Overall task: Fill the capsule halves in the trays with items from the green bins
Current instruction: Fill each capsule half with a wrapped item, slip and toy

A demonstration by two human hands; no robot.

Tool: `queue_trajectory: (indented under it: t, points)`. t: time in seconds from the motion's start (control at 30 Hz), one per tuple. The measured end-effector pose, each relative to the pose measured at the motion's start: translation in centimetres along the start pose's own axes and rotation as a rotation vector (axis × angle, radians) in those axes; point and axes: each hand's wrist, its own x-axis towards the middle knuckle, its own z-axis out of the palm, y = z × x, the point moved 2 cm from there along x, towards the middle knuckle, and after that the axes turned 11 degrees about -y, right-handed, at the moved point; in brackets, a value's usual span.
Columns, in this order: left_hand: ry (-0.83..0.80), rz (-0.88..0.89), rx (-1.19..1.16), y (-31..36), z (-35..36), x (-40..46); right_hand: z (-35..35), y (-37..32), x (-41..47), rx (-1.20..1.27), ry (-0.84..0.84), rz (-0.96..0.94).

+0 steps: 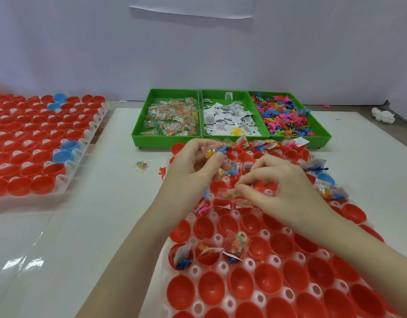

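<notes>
A white tray (250, 263) of red capsule halves (217, 283) lies in front of me; the far rows and three near-left cups hold items. My left hand (193, 167) hovers over the tray's far left and grips a small clear bead packet with a blue rubber figure (217, 152). My right hand (278, 187) pinches another bead packet (230, 195) over a middle cup. Three green bins stand behind: bead packets (170, 115), white sachets (227, 118), coloured rubber figures (285, 115).
A second tray (90, 134) of red capsule halves with a few blue ones sits at the left. A stray bead packet (141, 164) and an orange figure (162, 173) lie on the white mat. A white crumpled object (382, 116) rests at the far right.
</notes>
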Motion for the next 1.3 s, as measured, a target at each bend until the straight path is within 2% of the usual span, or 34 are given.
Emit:
queue_trajectory:
  t: [0.13, 0.23, 0.37, 0.5, 0.6, 0.67, 0.83, 1.1, 1.3]
  points:
    - [0.035, 0.000, -0.018, 0.0, -0.4, 0.1, 0.6, -0.5, 0.0, -0.053, -0.083, -0.016]
    - [-0.012, -0.015, 0.054, -0.1, -0.5, 0.1, 0.6, -0.8, 0.0, -0.106, -0.108, -0.055]
    - [-0.046, -0.015, 0.100, -0.1, -0.5, 0.0, 0.0, -0.8, 0.2, -0.092, -0.037, -0.068]
    - [-0.018, 0.001, 0.020, 0.2, -0.6, 0.0, -1.7, -1.0, 0.2, 0.241, 0.141, -0.016]
    - [-0.069, 0.038, -0.068, 0.7, -0.2, -0.1, -2.8, -1.8, -0.2, 0.534, 0.215, -0.043]
    - [-0.125, 0.064, -0.107, 1.0, 0.3, -0.3, -3.1, -2.2, -0.4, 0.610, 0.256, -0.054]
    - [-0.248, 0.104, -0.221, 1.5, 1.5, -0.7, -3.0, -2.4, -1.0, 0.545, 0.310, -0.026]
    - [-0.298, 0.112, -0.141, 1.7, 2.5, -0.9, -2.5, -2.4, -2.4, 0.550, 0.307, -0.037]
    - [-0.374, 0.033, -0.121, 1.7, 2.8, -1.0, -2.1, -1.9, -2.9, 0.470, 0.236, 0.029]
